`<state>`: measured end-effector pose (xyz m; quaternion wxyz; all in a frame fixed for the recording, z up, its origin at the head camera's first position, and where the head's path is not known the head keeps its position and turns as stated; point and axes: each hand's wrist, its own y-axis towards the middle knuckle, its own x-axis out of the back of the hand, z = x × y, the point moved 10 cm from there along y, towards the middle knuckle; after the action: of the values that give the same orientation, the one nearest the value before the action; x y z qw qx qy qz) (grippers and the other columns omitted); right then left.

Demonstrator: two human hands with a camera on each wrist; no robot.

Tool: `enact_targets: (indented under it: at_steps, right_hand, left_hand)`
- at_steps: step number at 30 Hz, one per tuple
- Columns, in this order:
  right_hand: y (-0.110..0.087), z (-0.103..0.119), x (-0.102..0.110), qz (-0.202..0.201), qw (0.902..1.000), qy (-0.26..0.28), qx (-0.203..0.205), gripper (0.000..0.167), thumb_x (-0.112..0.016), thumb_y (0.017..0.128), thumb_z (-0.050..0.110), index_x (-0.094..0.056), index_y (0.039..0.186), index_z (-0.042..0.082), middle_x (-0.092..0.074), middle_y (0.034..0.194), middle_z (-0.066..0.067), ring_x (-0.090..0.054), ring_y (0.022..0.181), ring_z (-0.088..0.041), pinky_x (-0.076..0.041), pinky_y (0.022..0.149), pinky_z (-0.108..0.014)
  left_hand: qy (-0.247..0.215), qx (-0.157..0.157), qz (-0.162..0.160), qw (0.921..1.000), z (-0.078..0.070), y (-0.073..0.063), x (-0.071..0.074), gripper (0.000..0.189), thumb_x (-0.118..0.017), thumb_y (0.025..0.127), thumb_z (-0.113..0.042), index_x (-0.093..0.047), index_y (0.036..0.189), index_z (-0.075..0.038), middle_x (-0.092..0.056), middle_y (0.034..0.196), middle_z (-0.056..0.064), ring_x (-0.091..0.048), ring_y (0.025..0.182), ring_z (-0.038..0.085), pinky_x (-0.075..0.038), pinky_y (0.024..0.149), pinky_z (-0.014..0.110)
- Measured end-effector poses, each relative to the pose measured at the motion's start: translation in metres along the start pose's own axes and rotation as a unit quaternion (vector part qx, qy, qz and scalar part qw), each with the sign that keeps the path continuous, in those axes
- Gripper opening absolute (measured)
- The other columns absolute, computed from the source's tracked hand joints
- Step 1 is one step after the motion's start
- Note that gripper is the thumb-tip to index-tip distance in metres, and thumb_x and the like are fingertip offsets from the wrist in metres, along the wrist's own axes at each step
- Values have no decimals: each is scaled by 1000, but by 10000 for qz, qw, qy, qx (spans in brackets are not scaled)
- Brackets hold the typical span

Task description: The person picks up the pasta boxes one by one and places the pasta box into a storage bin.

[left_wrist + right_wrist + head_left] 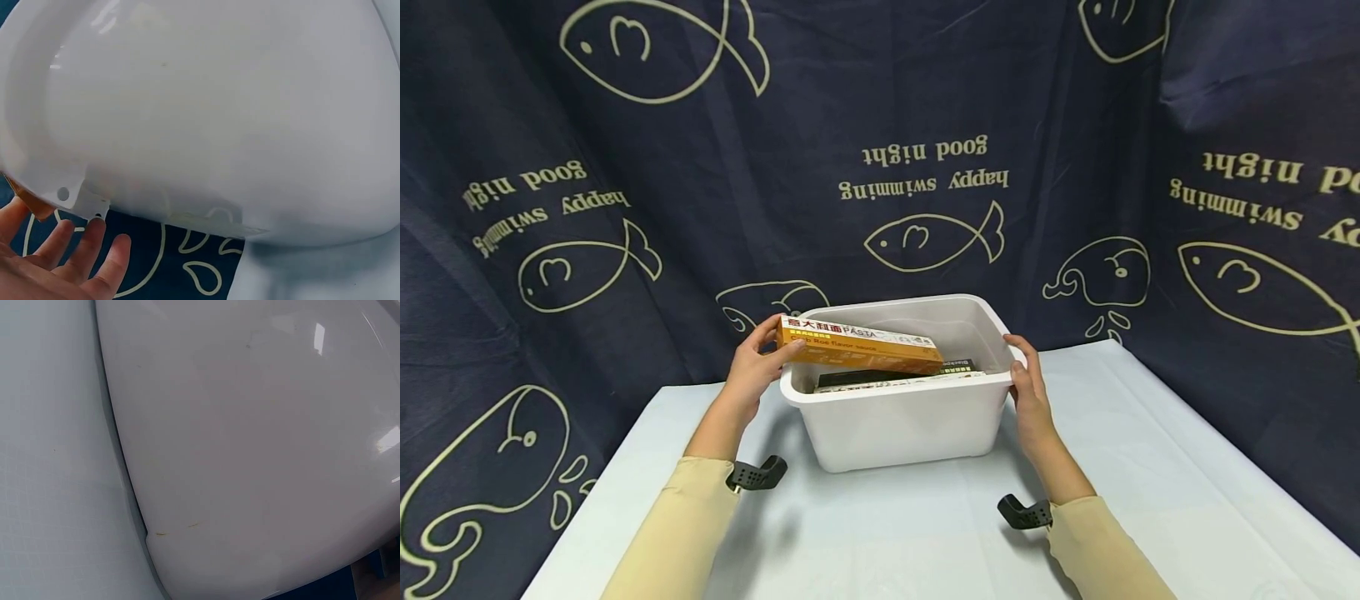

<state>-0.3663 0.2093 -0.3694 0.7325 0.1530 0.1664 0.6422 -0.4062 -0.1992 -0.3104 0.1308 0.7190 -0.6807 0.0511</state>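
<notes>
A white plastic bin (910,425) stands on the table, filling most of both wrist views. My left hand (758,367) grips the left end of an orange and white pasta box (865,348), which lies tilted across the bin's opening with its right end lower. In the left wrist view, my left hand (69,262) shows spread fingers beside the bin's wall, and a corner of the orange box peeks out. My right hand (1032,392) holds the bin's right rim, thumb on the near side. Inside the bin lie a black box (958,367) and a white box, partly hidden.
The table has a pale blue cover (910,533). A dark blue curtain (820,167) with fish and whale drawings hangs close behind the bin and along both sides. Each wrist wears a black camera mount (758,475).
</notes>
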Motion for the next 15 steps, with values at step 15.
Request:
enact_targets:
  at_steps: [15]
  right_hand:
    - [1, -2, 0, 43, 9999, 136, -1, 53, -31, 101, 37, -31, 151, 20, -32, 157, -1, -32, 139, -14, -16, 119, -56]
  left_hand:
    - [311, 103, 371, 9988, 3, 15, -23, 77, -75, 89, -33, -36, 155, -26, -24, 165, 9, -17, 153, 32, -16, 123, 57]
